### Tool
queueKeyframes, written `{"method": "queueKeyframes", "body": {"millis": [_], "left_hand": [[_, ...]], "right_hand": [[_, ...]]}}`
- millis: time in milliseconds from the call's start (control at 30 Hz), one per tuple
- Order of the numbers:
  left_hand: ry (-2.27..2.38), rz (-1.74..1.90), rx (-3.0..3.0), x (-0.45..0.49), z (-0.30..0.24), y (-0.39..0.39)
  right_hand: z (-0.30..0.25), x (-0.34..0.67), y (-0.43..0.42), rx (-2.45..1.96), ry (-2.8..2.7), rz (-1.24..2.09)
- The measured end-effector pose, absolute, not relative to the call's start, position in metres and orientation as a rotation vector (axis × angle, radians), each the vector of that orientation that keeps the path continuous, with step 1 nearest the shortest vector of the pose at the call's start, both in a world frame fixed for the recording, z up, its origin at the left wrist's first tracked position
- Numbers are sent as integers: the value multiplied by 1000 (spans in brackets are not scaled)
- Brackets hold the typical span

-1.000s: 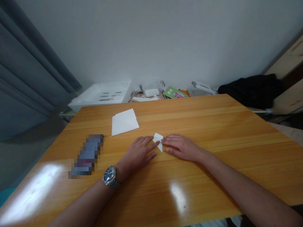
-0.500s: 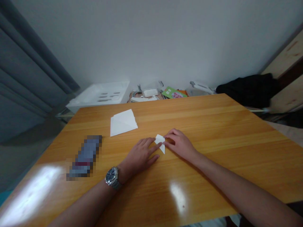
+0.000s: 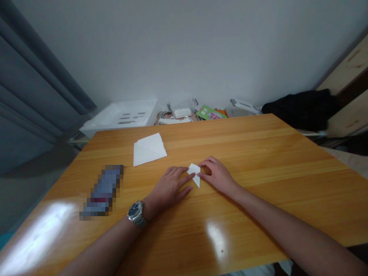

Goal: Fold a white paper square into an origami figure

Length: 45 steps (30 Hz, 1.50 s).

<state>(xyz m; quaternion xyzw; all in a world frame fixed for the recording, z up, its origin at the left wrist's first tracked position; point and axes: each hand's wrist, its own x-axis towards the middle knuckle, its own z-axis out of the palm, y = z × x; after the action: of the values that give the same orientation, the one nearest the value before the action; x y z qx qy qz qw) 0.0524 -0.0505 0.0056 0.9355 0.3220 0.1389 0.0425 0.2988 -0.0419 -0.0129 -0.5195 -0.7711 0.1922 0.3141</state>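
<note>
A small folded piece of white paper [image 3: 194, 168], shaped like a kite with its point toward me, lies on the wooden table [image 3: 247, 153]. My left hand [image 3: 172, 186], with a metal watch [image 3: 136, 213] on its wrist, rests flat beside it. Its fingers are spread, and the fingertips touch the paper's left side and middle. From the right, my right hand [image 3: 216, 173] has thumb and index finger at the paper's right edge, with a gap between the two fingers. Back and to the left lies a larger sheet of white paper [image 3: 149, 149] with creases.
A blurred-out flat dark object [image 3: 105, 189] lies on the table's left. Behind the far edge stand a white tray [image 3: 120, 115] with slots, a green booklet [image 3: 211, 112] and assorted items. Dark cloth [image 3: 299, 109] is heaped at the back right. A grey curtain [image 3: 31, 76] hangs at left.
Hardly anything differs. My left index fingertip has shifted very slightly left on the folded paper; my right hand keeps its place at the edge.
</note>
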Motion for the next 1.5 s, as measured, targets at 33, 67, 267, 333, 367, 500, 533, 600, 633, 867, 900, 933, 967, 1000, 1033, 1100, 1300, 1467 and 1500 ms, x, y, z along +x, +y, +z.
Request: {"method": "queueKeyframes", "body": {"millis": [33,67,267,333,367,500,533,600,633,867,900,933,967,1000,1033,1100,1300,1467,1500], "left_hand": [[984,436,2855,52,6,-50],[984,450,2848,52,6,-49],[988,512,2822,50,3,-48],[982,537,2799,50,2,-47],[981,555,2783,49,1,-47],[985,659,2656,50,1,-47],[980,695,2598,50,1,-47],[976,776,2445,53,2,-48],[981,805,2348,54,2,-49],[1021,1007,1706,65,-3,-49],[1014,997,1662,65,-4,-49],[1006,980,1628,66,-5,-49],[996,961,1607,66,-5,-49],[988,947,1601,66,-6,-50],[984,942,1608,66,-6,-50],[993,957,1637,68,-7,-52],[920,921,1492,74,-3,-57],[959,962,1475,75,-1,-59],[974,970,1479,75,0,-60]], "right_hand": [[-13,299,-42,-1374,-2025,509],[-14,299,-42,-1376,-2023,507],[-14,297,-43,-1358,-2018,503],[-13,297,-43,-1347,-2005,524],[-13,297,-43,-1342,-1998,535],[-15,297,-43,-1323,-1948,600],[-15,297,-43,-1315,-1933,622],[-15,297,-43,-1289,-1898,665],[-14,296,-43,-1273,-1881,687],[-6,290,-51,-1169,-1752,888],[-5,289,-53,-1157,-1738,919],[-4,287,-54,-1148,-1725,945],[-3,286,-55,-1142,-1716,963],[-2,285,-56,-1139,-1713,962],[-1,284,-56,-1141,-1716,939],[1,283,-57,-1149,-1735,853],[-3,282,-58,-1085,-1682,967],[-3,277,-62,-1027,-1563,1166],[-2,276,-64,-1017,-1540,1187]]}}
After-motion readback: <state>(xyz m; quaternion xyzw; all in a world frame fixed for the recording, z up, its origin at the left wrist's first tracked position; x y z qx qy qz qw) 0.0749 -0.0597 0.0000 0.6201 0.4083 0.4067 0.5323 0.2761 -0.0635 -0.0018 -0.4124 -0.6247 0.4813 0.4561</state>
